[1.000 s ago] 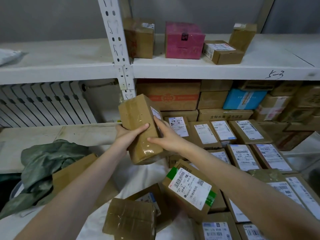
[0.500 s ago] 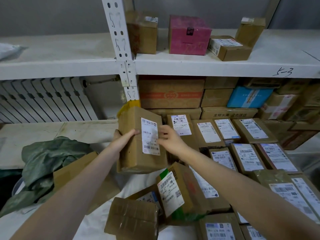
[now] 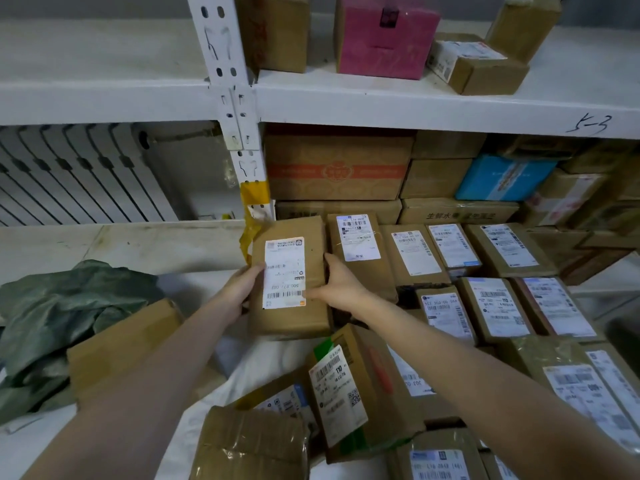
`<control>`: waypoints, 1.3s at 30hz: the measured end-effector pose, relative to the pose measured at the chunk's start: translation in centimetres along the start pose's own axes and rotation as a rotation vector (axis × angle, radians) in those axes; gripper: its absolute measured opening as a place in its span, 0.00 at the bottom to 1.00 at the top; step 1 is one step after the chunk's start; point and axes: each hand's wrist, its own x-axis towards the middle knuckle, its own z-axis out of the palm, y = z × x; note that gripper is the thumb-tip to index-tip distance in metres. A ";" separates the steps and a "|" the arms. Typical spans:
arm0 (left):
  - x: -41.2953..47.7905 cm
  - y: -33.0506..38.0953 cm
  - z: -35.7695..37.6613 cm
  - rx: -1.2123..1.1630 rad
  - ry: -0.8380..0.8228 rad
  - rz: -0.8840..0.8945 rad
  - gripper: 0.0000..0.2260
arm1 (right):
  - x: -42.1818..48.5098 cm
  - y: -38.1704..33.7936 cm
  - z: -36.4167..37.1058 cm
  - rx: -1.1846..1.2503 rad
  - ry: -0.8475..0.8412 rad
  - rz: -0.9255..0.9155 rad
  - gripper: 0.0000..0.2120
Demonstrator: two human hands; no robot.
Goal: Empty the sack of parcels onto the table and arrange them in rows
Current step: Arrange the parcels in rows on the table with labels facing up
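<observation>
Both hands held one brown cardboard parcel [image 3: 291, 320], its long white shipping label facing up. The left hand [image 3: 242, 289] gripped the parcel's left edge, with the thumb lying on the top face beside the label. The right hand [image 3: 337, 284] clasped the right edge, thumb along the side and a finger reaching across to the label's lower corner. The parcel sat at the left end of the back row of labelled brown parcels [image 3: 412, 252], just beside the first of them and close to the white slotted steel upright [image 3: 221, 46] with its strip of yellow tape [image 3: 254, 195] – whether its underside was touching the white table surface [image 3: 138, 244] could not be told.

A second row of labelled parcels [image 3: 495, 306] lay nearer the person, to the right. Loose parcels lay unsorted in the foreground: a tilted brown box with green tape [image 3: 343, 393] and a crinkled, tape-wrapped brown packet [image 3: 249, 445], both on a white sheet [image 3: 256, 355]. The crumpled grey-green woven sack [image 3: 52, 317] lay on the left of the table, a plain brown carton [image 3: 121, 344] touching it.

Behind the rows were stacked cartons, among them a bright blue box [image 3: 502, 178]. On the upper white shelf [image 3: 346, 105] stood a pink box [image 3: 384, 36] – brown boxes on either side of it.
</observation>
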 end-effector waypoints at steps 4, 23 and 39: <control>0.9 -1.0 0.9 0.051 -0.114 -0.001 0.22 | 0.4 1.1 0.4 -0.233 0.021 -0.072 0.50; 1.3 -0.5 3.2 0.472 0.130 0.197 0.23 | 0.6 0.9 2.2 -0.665 -0.107 -0.044 0.23; -0.6 -2.8 2.3 0.456 0.227 -0.034 0.33 | 0.2 -0.7 1.9 -0.032 -0.011 0.309 0.07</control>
